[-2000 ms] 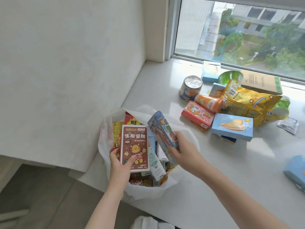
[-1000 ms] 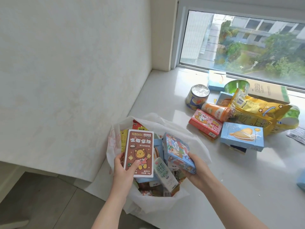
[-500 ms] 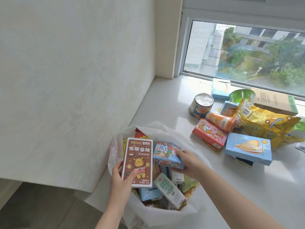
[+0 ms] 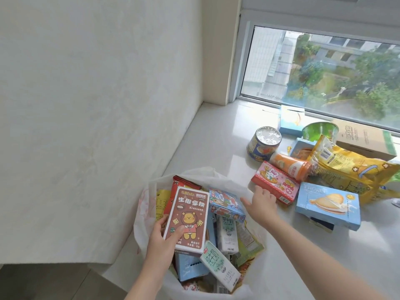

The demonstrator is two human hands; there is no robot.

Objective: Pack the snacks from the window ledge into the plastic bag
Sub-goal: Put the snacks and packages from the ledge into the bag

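A white plastic bag (image 4: 142, 204) stands open at the ledge's near edge, packed with several snack boxes and milk cartons. My left hand (image 4: 161, 239) grips a brown bear-print box (image 4: 188, 215) upright over the bag. A blue cartoon box (image 4: 226, 201) lies inside the bag, free of any hand. My right hand (image 4: 260, 204) hovers open between the bag and a pink rabbit box (image 4: 276, 182), fingers spread and holding nothing.
On the white ledge (image 4: 216, 135) lie a foil-topped can (image 4: 263, 142), an orange bottle (image 4: 289, 166), a yellow chip bag (image 4: 350, 169), a blue pastry box (image 4: 328, 205), a green cup (image 4: 320, 131) and a cardboard box (image 4: 363, 138). The wall runs on the left, the window behind.
My right hand let go of the blue cartoon box in the bag and moved right toward the pink box. My left hand still holds the brown box.
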